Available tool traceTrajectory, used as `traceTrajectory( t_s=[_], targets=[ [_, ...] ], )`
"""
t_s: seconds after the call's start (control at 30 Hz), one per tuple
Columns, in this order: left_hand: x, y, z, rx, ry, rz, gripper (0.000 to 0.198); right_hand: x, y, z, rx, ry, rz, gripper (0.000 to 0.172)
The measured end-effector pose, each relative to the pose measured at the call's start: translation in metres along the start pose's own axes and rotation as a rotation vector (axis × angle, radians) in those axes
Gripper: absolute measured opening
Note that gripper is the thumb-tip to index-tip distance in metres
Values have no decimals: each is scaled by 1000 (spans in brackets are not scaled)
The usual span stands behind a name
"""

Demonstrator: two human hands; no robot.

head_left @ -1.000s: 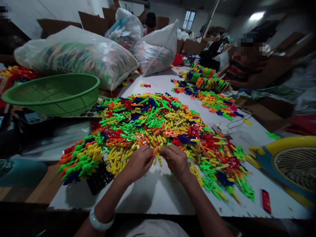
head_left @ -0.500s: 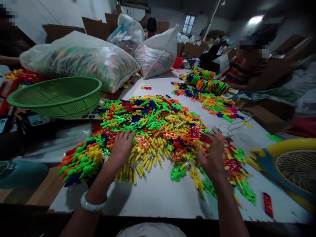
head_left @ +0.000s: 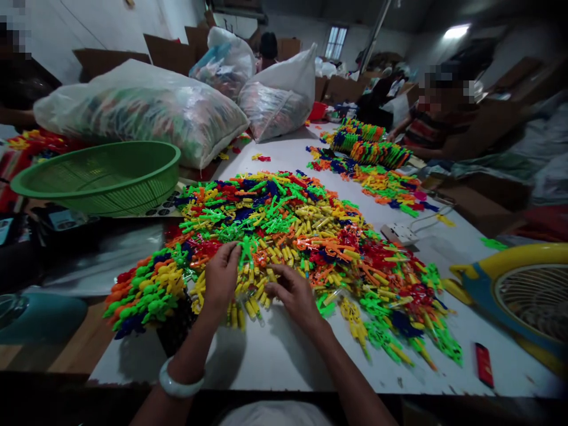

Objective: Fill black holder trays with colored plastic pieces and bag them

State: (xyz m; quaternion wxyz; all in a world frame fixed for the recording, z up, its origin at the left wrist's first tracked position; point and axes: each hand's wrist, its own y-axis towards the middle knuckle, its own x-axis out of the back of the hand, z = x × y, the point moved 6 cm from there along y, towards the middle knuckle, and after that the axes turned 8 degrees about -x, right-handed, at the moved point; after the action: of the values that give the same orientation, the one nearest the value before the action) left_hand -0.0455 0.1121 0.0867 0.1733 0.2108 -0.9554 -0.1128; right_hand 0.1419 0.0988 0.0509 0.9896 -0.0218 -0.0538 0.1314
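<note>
A green plastic figure (head_left: 247, 251) is pinched between the thumb and fingers of my left hand (head_left: 223, 273), just above the heap. My right hand (head_left: 293, 294) hovers at the heap's near edge, thumb and forefinger apart, beside several yellow tubes (head_left: 252, 305). No piece can be made out firmly in its grasp. Small toy figures in green, red, orange, blue and yellow make up the large heap (head_left: 275, 201), many joined to yellow tubes. To the left of my left hand lies a stacked bunch of coloured figures (head_left: 151, 290).
A green basket (head_left: 97, 177) stands at the left, before stuffed plastic bags (head_left: 146, 112). On the right are a yellow-and-blue fan (head_left: 519, 290), a red object (head_left: 483, 364) and a white power strip (head_left: 399, 234). Another person (head_left: 444, 124) sits across the table near more toys (head_left: 373, 145).
My left hand has gone from lying open on the heap to pinching a green figure. My right hand has moved left from the right part of the heap towards it.
</note>
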Motion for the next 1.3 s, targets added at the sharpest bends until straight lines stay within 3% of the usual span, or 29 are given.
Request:
traceTrajectory(
  t_s=[0.1, 0.23, 0.4, 0.7, 0.97, 1.07, 1.23, 1.3],
  targets=[
    [-25, -25, 7, 180, -325, 79, 33, -5, -2, 2, -9, -76, -8, 41],
    [-43, -41, 6, 251, -412, 177, 36, 6, -9, 9, 14, -269, -92, 31],
    [-45, -42, 2, 248, -440, 136, 30, 10, -21, 11, -39, -243, -113, 17],
    [-50, -60, 8, 225, -411, 39, 31, -1, -24, 8, -136, -140, -96, 19],
    [-43, -65, -8, 150, -207, 81, 25, -2, -18, 3, -234, 137, -35, 36],
    [-44, -66, -5, 163, -288, 96, 25, -4, -14, -2, -330, 274, 36, 44],
    [-59, -67, 12, 407, -573, 134, 38, -4, -11, -9, -219, 132, -1, 43],
    [-58, -58, 9, 349, -502, 208, 39, 6, -12, -7, -166, 41, -11, 38]
  ],
)
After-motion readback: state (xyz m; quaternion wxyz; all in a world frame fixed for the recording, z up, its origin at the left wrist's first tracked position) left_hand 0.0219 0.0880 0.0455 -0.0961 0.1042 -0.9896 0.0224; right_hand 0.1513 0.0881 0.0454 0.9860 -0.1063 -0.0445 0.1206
